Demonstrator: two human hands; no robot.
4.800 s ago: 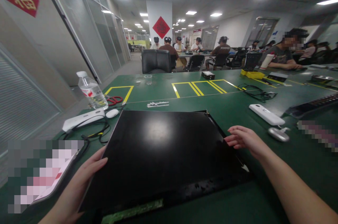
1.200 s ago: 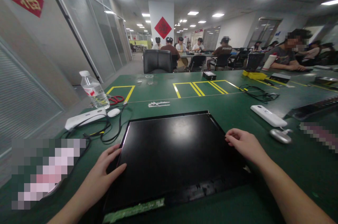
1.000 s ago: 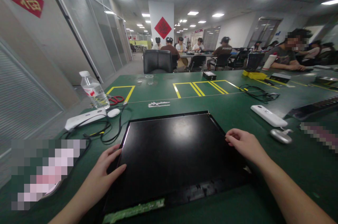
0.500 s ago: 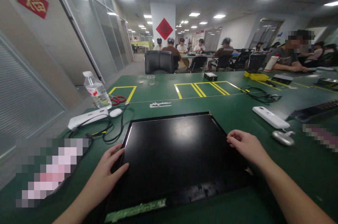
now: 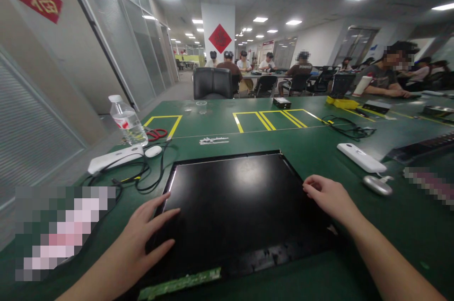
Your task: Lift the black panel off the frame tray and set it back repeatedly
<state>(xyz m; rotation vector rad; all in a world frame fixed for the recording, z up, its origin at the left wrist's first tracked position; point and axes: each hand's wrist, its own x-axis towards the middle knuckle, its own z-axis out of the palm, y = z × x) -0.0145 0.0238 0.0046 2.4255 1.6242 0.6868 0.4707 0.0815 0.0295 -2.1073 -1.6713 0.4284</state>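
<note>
A black flat display panel [image 5: 237, 206] lies on the green table [image 5: 312, 145] in front of me, with a green circuit strip [image 5: 180, 283] along its near edge. My left hand [image 5: 147, 234] rests flat on the panel's left side, fingers stretched out. My right hand [image 5: 328, 197] sits on the panel's right edge, its fingers curled over the rim.
Left of the panel are black cables [image 5: 135, 175], a white power strip [image 5: 115, 159], a white mouse [image 5: 153, 151], red scissors [image 5: 156, 134] and a water bottle [image 5: 127, 121]. To the right lie a white device [image 5: 361, 157] and a silver mouse [image 5: 378, 185]. Other people sit at tables behind.
The panel was lowered flat onto the table. In the last half second my left hand slid from the panel's left edge onto its surface and spread its fingers. My right hand stayed put.
</note>
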